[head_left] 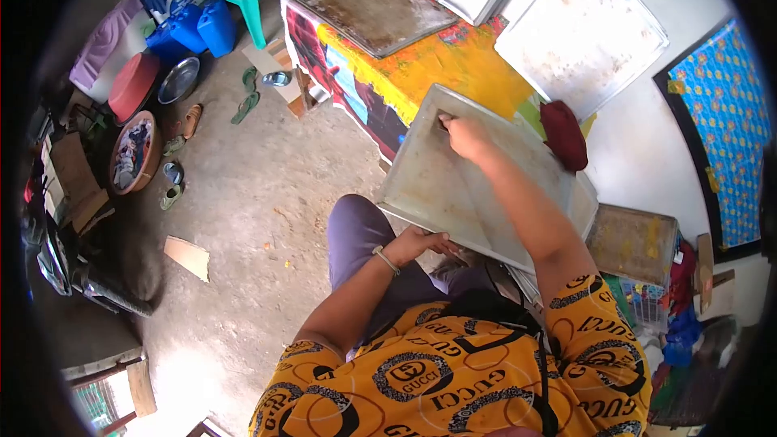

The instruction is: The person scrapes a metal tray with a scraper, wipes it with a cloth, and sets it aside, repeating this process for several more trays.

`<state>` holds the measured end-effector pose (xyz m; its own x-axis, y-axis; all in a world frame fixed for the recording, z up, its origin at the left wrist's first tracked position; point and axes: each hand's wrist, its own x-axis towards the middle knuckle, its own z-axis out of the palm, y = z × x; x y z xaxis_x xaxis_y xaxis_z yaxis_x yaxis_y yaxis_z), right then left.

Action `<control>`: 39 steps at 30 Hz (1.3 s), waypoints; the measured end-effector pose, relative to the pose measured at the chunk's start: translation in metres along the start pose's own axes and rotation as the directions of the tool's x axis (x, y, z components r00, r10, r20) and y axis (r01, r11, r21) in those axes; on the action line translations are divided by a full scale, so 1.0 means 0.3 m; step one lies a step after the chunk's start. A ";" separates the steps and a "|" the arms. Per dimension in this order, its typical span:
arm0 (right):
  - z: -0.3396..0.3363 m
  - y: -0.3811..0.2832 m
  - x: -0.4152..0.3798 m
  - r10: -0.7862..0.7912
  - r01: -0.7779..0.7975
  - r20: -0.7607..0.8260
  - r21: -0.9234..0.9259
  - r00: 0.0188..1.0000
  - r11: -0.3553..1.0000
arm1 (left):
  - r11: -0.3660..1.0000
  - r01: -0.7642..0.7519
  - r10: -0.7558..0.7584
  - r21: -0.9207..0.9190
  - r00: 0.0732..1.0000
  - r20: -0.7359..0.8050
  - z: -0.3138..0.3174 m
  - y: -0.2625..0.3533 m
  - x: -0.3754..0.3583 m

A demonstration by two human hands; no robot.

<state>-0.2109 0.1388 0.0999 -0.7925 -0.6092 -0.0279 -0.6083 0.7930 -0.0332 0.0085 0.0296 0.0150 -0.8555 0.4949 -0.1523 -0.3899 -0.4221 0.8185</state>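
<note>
A large grey metal baking tray [502, 178] lies tilted in front of me, partly over my lap, with its far corner near the covered table. My left hand [417, 245] is at its near edge, fingers closed around the rim. My right hand [468, 137] rests on the tray's inner face near the far left corner. Its fingers are curled together, and a small dark bit shows at the fingertips; what it is I cannot make out. Dull smears mark the tray's surface.
A table with a yellow, painted cover [364, 61] bears a brown-stained tray [372, 12]. Two shinier trays lean against the wall, one a spotted tray [583, 36]. A dark red cloth [562, 136] lies beside my tray. Slippers, basins and a cardboard piece [187, 258] lie on the floor.
</note>
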 end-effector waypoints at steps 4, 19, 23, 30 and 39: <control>-0.030 -0.148 -0.121 -0.035 0.032 0.151 0.027 0.988 0.999 | 0.999 0.014 -0.013 0.049 1.000 -0.019 -0.012 -0.022 0.001; -0.036 -0.152 -0.112 -0.076 0.077 0.141 0.002 0.987 0.997 | 0.999 0.008 -0.009 0.052 1.000 0.015 -0.014 -0.002 0.005; -0.025 -0.125 -0.076 -0.056 0.060 0.097 -0.034 0.994 0.998 | 1.000 0.008 -0.008 0.014 1.000 0.028 -0.005 -0.007 0.006; -0.078 -0.091 0.034 0.091 -0.077 0.175 -0.083 0.980 0.994 | 1.000 0.015 -0.015 0.026 1.000 -0.012 0.001 0.004 -0.005; -0.079 -0.043 0.084 0.101 -0.101 0.168 -0.009 0.981 0.995 | 1.000 -0.005 0.005 -0.017 1.000 0.024 -0.006 -0.004 0.006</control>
<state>-0.2239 0.1136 0.1232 -0.8313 -0.5191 -0.1989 -0.5259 0.8503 -0.0210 0.0067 0.0297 0.0129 -0.8490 0.5111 -0.1344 -0.3914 -0.4372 0.8097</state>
